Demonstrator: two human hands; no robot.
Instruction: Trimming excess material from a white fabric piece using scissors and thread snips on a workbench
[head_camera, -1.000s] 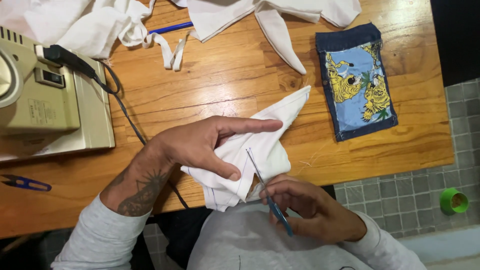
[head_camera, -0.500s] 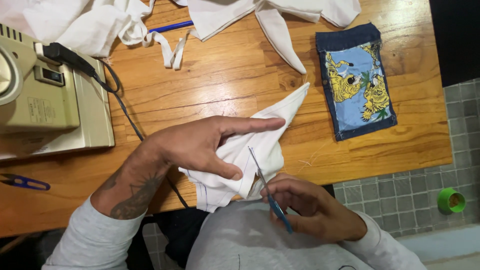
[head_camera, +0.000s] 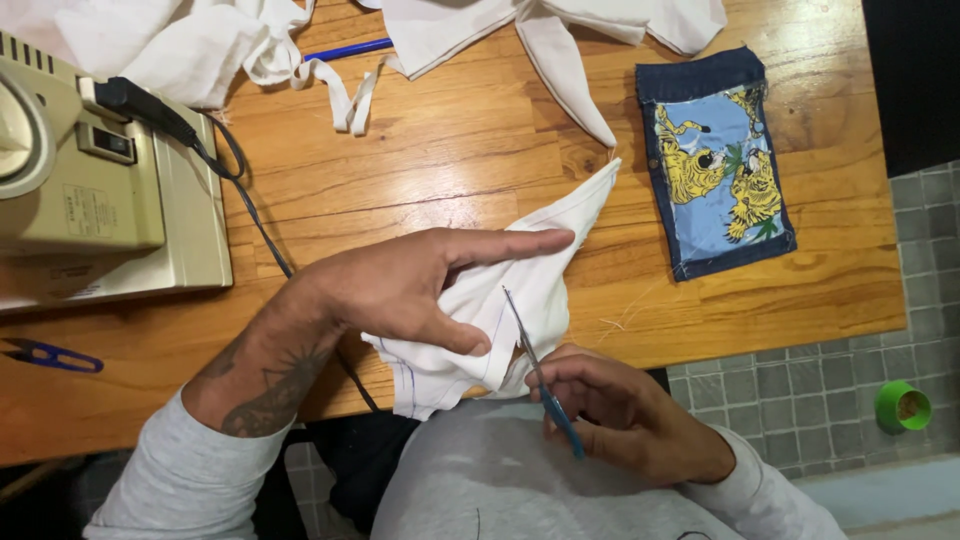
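The left hand (head_camera: 400, 290) pinches a folded piece of white fabric (head_camera: 510, 320) between thumb and fingers, index finger stretched along its top, holding it at the near edge of the wooden surface (head_camera: 450, 170). The right hand (head_camera: 620, 415) grips small blue-handled thread snips (head_camera: 540, 370), blades laid against the cloth's folded edge. The fabric looks light, soft and limp, likely to sag unless pinched close to the blades. Further out lie a denim pocket with a tiger print (head_camera: 715, 165), more white cloth (head_camera: 540, 30), a beige sewing machine (head_camera: 90, 170) with its black cord (head_camera: 250, 200), and blue scissors (head_camera: 50, 355); none crowds the hands.
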